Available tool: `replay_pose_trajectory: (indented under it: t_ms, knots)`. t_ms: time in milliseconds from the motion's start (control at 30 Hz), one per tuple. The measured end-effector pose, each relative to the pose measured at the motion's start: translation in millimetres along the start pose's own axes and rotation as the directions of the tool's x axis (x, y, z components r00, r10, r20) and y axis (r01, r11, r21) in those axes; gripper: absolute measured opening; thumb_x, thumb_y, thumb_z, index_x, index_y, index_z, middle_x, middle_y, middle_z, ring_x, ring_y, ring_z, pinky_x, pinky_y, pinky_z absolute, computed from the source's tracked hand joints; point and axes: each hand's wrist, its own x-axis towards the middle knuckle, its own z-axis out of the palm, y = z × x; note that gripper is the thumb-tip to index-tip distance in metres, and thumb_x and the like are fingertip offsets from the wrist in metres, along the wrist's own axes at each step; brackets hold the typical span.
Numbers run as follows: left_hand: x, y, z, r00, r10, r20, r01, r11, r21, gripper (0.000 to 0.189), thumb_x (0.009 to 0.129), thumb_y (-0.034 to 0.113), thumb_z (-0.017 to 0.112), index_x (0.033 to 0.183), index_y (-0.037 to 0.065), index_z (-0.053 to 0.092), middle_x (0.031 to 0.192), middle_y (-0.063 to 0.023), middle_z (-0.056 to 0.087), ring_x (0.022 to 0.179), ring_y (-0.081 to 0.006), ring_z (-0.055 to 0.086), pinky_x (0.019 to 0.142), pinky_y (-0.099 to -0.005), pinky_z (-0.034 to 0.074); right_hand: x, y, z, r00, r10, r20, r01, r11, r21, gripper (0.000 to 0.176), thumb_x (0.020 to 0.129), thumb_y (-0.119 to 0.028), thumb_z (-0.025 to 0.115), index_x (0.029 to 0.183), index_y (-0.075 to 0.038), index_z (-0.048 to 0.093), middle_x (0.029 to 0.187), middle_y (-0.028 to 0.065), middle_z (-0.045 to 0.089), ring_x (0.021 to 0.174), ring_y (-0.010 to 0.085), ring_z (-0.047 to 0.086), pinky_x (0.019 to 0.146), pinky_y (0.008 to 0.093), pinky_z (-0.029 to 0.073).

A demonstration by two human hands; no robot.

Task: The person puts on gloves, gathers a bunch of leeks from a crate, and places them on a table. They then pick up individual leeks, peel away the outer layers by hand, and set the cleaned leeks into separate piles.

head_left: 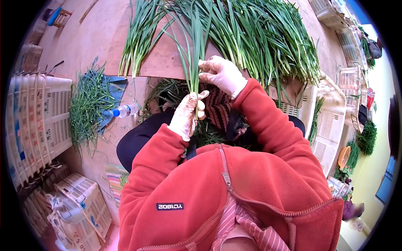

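Observation:
White gloves cover both hands. My left hand is closed around the pale lower ends of a small bunch of long green leafy stalks. Beside the same bunch, a little higher and to the right, my right hand has its fingers curled with thumb and fingertips at the leaves; whether it grips any is hard to see. The bunch stands upright in view, over the edge of a wooden board. On that board lie a smaller pile of stalks at left and a large pile at right.
Leaf scraps lie on a blue cloth at left, near a plastic bottle. Stacked white crates stand at far left, with more crates at right. A small stool is at upper left. A person's dark sleeve shows at far right.

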Motion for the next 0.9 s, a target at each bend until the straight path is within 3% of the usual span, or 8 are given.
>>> replay_pose_trajectory:
  t_ms: [133, 267, 333, 400, 500, 600, 733, 900]
  knots:
    - [-6, -1, 11, 0.999, -0.007, -0.033, 0.006, 1.000, -0.020, 0.044, 0.094, 0.038, 0.049, 0.117, 0.001, 0.052, 0.066, 0.0045, 0.046, 0.050, -0.0060, 0.036, 0.051, -0.0207, 0.032, -1, 12, 8, 0.997, -0.071, -0.031, 0.077, 0.958, 0.275, 0.007, 0.081, 0.003, 0.064, 0.087, 0.002, 0.061, 0.081, 0.0030, 0.056, 0.074, 0.0117, 0.061, 0.070, 0.0246, 0.054]
    - [-6, 3, 12, 0.995, 0.051, -0.085, -0.051, 0.999, 0.007, 0.041, 0.095, 0.036, 0.049, 0.111, -0.001, 0.055, 0.064, 0.0057, 0.044, 0.046, -0.0042, 0.032, 0.048, -0.0194, 0.030, -5, 2, 2, 0.945, -0.222, -0.241, 0.174, 0.963, -0.206, 0.009, 0.080, -0.013, 0.066, 0.079, -0.005, 0.063, 0.076, 0.0126, 0.058, 0.070, 0.0264, 0.059, 0.065, 0.0331, 0.048]
    - [-15, -1, 13, 0.985, 0.026, -0.169, -0.022, 0.999, 0.029, 0.040, 0.094, 0.036, 0.050, 0.106, -0.002, 0.056, 0.063, 0.0066, 0.044, 0.045, -0.0036, 0.030, 0.046, -0.0193, 0.029, 11, 29, -12, 0.760, -0.026, -0.649, 0.000, 0.999, -0.040, 0.010, 0.079, -0.014, 0.067, 0.079, -0.005, 0.062, 0.078, 0.0133, 0.058, 0.072, 0.0284, 0.059, 0.067, 0.0342, 0.048]
    - [-17, -5, 9, 0.973, -0.028, -0.228, 0.036, 0.999, 0.031, 0.040, 0.094, 0.036, 0.051, 0.105, -0.001, 0.057, 0.064, 0.0063, 0.044, 0.046, -0.0035, 0.030, 0.045, -0.0190, 0.028, -2, 7, -39, 0.893, -0.077, -0.443, -0.094, 0.932, -0.351, 0.007, 0.079, -0.011, 0.065, 0.082, -0.006, 0.064, 0.084, 0.0135, 0.060, 0.078, 0.0291, 0.061, 0.073, 0.0364, 0.049]
    - [-17, -9, 5, 0.980, 0.051, -0.192, -0.033, 0.995, 0.095, 0.038, 0.094, 0.035, 0.052, 0.106, 0.000, 0.059, 0.066, 0.0057, 0.046, 0.048, -0.0029, 0.032, 0.045, -0.0171, 0.028, -16, -21, -41, 0.954, -0.283, 0.102, 0.297, 0.832, -0.469, 0.018, 0.078, -0.006, 0.058, 0.092, -0.010, 0.068, 0.088, 0.0135, 0.061, 0.083, 0.0298, 0.060, 0.073, 0.0365, 0.049]
    - [-16, -7, 12, 0.971, 0.067, -0.228, -0.027, 0.984, 0.174, 0.036, 0.094, 0.034, 0.052, 0.108, 0.001, 0.060, 0.068, 0.0054, 0.047, 0.049, -0.0025, 0.035, 0.046, -0.0157, 0.030, 9, -60, -28, 0.995, -0.093, -0.022, 0.082, 0.948, -0.308, 0.028, 0.083, -0.020, 0.061, 0.110, -0.014, 0.065, 0.090, 0.0154, 0.063, 0.086, 0.0278, 0.062, 0.078, 0.0368, 0.049]
    - [-18, -11, 14, 0.962, 0.088, -0.260, -0.012, 0.960, 0.279, 0.034, 0.094, 0.033, 0.051, 0.108, 0.004, 0.062, 0.069, 0.0045, 0.050, 0.051, -0.0041, 0.043, 0.049, -0.0169, 0.034, 74, -61, -6, 0.978, 0.207, -0.031, -0.183, 0.773, -0.607, 0.035, 0.086, -0.041, 0.056, 0.094, -0.008, 0.066, 0.088, 0.0095, 0.068, 0.084, 0.0296, 0.064, 0.077, 0.0379, 0.049]
    - [-11, -11, -1, 0.986, -0.008, -0.168, 0.051, 0.966, 0.252, 0.041, 0.094, 0.037, 0.050, 0.118, 0.005, 0.057, 0.075, 0.0007, 0.055, 0.062, -0.0108, 0.055, 0.059, -0.0232, 0.044, 97, -12, 7, 0.909, 0.385, 0.162, -0.412, 0.890, 0.197, 0.030, 0.080, -0.034, 0.066, 0.085, -0.004, 0.069, 0.068, 0.0080, 0.066, 0.061, 0.0177, 0.061, 0.064, 0.0322, 0.049]
